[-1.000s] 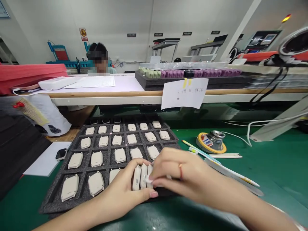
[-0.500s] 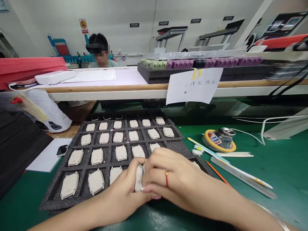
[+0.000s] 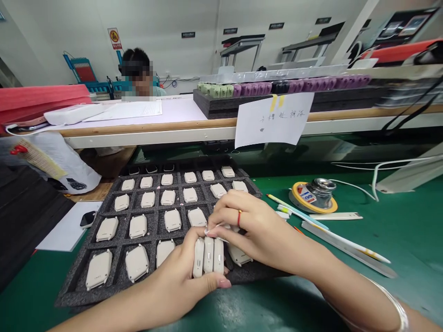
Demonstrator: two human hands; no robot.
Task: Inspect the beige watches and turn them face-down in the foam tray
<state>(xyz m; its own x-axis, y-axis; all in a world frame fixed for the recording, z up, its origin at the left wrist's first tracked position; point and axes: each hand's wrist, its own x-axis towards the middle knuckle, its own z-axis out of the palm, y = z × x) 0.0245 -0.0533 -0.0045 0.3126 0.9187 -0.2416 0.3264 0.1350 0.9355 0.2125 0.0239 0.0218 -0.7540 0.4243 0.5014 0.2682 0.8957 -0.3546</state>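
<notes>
My left hand is closed around a row of three off-white watch cases, held on edge side by side above the tray's front edge. Their narrow sides, with small slots, face me. Over their upper ends my right hand pinches a small white piece, perhaps a scrap of cloth or tissue; its fingers partly hide it. Beneath both hands lies a dark grey foam tray with more off-white watch cases in its compartments. One of them shows just below my right hand.
To the right lie a metal dispenser with a yellow tape roll, a white brush-like stick and a metal ruler-like strip. A shelf crosses behind, bearing a foam block with green and purple cases. A person sits beyond.
My right hand has risen from the near sides of the watch cases to their upper ends, uncovering the row of three. My left hand keeps its hold. The view has shifted slightly.
</notes>
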